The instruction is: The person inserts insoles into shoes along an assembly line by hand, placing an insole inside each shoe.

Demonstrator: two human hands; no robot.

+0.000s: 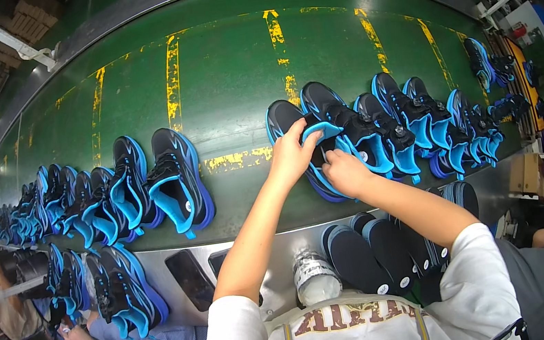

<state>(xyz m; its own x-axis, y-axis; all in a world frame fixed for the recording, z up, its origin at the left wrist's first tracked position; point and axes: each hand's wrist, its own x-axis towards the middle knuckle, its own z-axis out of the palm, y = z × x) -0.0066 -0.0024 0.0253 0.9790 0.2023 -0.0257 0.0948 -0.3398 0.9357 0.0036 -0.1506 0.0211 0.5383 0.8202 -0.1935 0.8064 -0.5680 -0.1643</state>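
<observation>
Both hands work one black-and-blue sneaker (310,144); left hand (292,155) pinches its tongue; right hand (345,172) seemingly curls inside it.

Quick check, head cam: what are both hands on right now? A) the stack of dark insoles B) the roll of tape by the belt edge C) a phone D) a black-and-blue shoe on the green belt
D: the left hand and right hand both grip one shoe lying on the belt; the insoles sit untouched.

A black shoe (302,139) with bright blue lining lies on its side, tongue pulled open, on the green belt.
</observation>
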